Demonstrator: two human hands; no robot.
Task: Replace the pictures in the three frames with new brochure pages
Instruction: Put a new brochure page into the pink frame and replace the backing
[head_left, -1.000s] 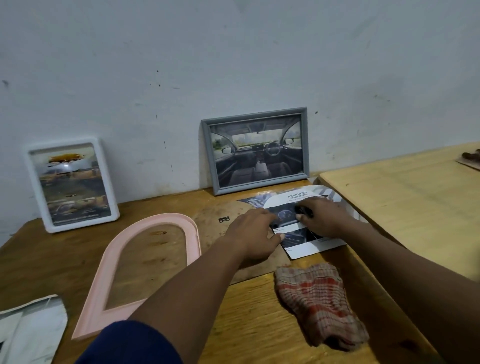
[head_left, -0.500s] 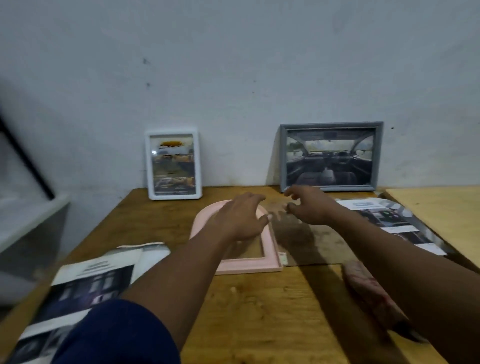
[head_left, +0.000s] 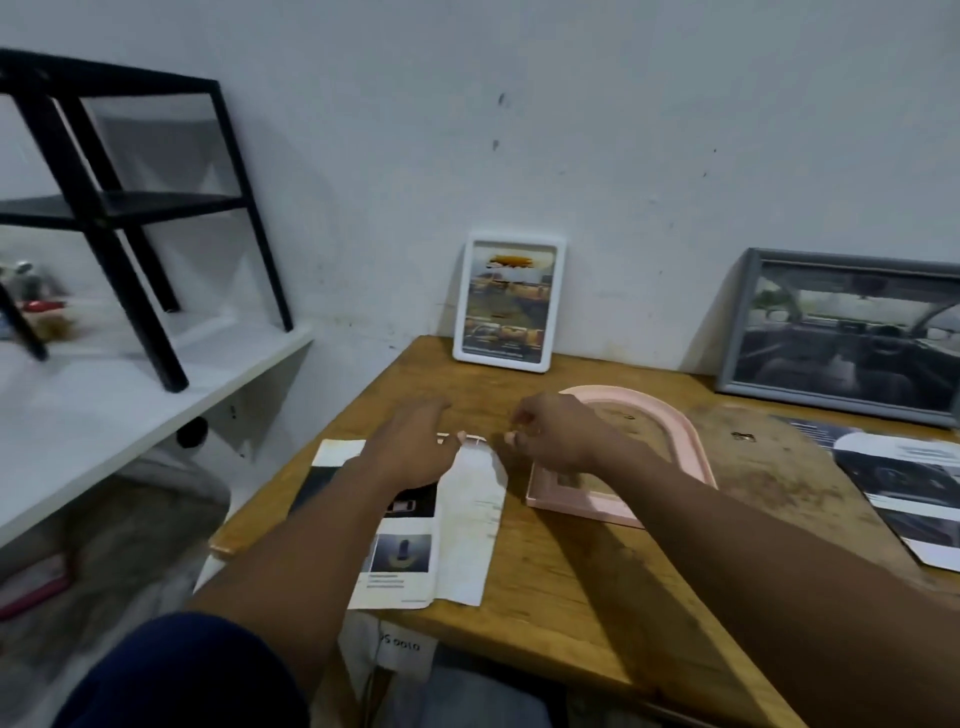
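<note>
Worn wooden table (head_left: 597, 561) (glossy brochure (head_left: 415, 525))

home corner – scuffed wall (head_left: 623, 130), worn wooden table (head_left: 571, 587), black shelf rack (head_left: 104, 208)

Scuffed white wall (head_left: 597, 130) beyond fingers; black rack (head_left: 104, 208) on white shelf (head_left: 104, 415) left; wooden desk (head_left: 571, 571) beneath; dim light.

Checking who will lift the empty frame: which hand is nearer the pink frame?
Right. The right hand hovers at the pink frame's left edge, overlapping it in view; the left hand lies further left on the brochure.
</note>
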